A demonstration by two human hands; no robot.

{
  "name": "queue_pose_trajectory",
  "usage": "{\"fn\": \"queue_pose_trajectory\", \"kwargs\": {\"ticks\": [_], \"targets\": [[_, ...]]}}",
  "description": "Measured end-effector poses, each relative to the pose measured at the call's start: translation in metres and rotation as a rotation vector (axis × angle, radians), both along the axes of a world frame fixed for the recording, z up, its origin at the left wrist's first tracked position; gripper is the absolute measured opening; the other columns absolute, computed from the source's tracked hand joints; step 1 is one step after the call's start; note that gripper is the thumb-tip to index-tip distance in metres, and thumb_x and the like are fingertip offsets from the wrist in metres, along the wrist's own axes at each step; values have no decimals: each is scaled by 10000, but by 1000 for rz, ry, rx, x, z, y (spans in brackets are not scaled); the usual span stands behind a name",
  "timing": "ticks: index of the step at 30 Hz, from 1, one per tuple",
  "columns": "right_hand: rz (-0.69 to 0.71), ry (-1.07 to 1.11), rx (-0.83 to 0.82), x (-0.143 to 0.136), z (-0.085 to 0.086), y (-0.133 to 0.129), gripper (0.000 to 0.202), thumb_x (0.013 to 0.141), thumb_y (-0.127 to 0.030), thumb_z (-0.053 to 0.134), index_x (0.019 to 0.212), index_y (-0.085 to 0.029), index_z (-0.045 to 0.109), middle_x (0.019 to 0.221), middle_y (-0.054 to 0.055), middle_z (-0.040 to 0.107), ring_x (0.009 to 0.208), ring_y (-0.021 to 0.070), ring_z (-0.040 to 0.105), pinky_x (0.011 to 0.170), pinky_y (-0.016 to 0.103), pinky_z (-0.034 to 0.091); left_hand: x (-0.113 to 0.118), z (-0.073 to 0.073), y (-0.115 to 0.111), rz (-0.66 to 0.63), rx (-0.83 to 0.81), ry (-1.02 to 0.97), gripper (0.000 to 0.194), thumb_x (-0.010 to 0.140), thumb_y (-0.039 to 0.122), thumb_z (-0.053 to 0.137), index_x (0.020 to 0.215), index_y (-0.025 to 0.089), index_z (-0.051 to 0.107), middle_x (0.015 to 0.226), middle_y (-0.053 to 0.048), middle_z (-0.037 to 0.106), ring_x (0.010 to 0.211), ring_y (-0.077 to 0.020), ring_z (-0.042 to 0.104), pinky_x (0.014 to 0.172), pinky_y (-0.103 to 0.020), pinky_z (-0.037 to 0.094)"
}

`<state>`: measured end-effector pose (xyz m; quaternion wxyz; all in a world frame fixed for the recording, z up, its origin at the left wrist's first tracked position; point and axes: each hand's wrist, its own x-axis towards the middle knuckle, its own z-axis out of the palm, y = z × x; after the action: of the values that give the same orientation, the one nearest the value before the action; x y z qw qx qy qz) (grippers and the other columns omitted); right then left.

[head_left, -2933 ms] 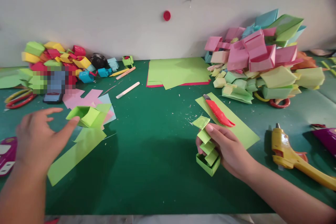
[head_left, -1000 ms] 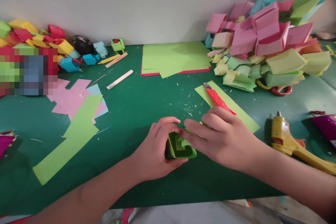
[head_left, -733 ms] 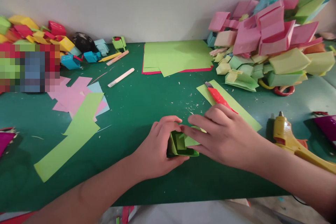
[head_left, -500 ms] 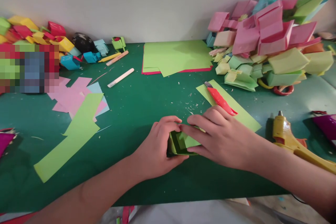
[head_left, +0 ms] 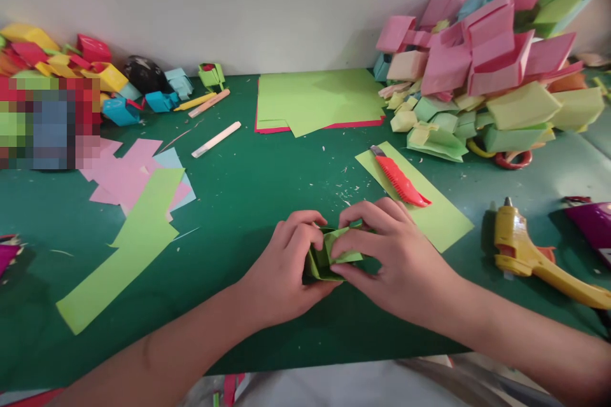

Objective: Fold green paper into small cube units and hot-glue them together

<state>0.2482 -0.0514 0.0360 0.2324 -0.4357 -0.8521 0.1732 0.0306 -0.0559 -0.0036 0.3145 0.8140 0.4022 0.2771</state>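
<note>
Low over the green table, near its front edge, both hands close around a small green folded paper box (head_left: 324,267). My left hand (head_left: 286,264) grips its left side, fingers curled over the far wall and thumb along the near one. On the other side my right hand (head_left: 389,248) pinches the box's right part, where a lighter green flap (head_left: 351,257) shows between thumb and fingers. The box's top faces up, and its right end is partly covered by the fingers. Just beyond the right hand lies a red utility knife (head_left: 401,181) on a green paper strip (head_left: 449,224).
A yellow glue gun (head_left: 515,238) lies at the right. Pink paper boxes (head_left: 449,67) heap up at the back right, near green sheets (head_left: 329,98) by the wall. At left are a cut green strip (head_left: 119,254), pink scraps (head_left: 121,181) and a pale stick (head_left: 216,139).
The fingers of my right hand have shifted on the box's right end, uncovering more of the flap. My left hand keeps its hold. The view has shifted slightly.
</note>
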Motion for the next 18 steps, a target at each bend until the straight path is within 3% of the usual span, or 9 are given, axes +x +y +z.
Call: {"fn": "queue_pose_trajectory", "kwargs": {"ticks": [4, 9, 18], "targets": [[-1, -43, 27, 0, 0, 0, 89, 928, -288, 702, 888, -304, 779, 1099, 51, 669, 925, 245, 529, 852, 447, 426, 2, 2, 0, -8, -18, 64, 310, 844, 326, 772, 1015, 233, 530, 1315, -103, 498, 1259, -293, 551, 1007, -472, 517], [96, -160, 36, 4, 7, 5, 212, 990, -302, 607, 887, -263, 789, 1113, 85, 652, 900, 242, 526, 828, 451, 474, 3, 3, 1, 9, -4, 77, 250, 856, 330, 754, 1012, 219, 593, 1302, -103, 498, 1255, -295, 565, 991, -470, 533], [191, -244, 8, 15, 19, 11, 245, 1016, -300, 516, 1093, -277, 748, 1175, 101, 633, 972, 273, 558, 806, 465, 519, 2, 3, 0, 12, 82, 117, 287, 871, 355, 726, 1098, 194, 659, 1338, -143, 508, 1180, -291, 603, 996, -488, 536]]}}
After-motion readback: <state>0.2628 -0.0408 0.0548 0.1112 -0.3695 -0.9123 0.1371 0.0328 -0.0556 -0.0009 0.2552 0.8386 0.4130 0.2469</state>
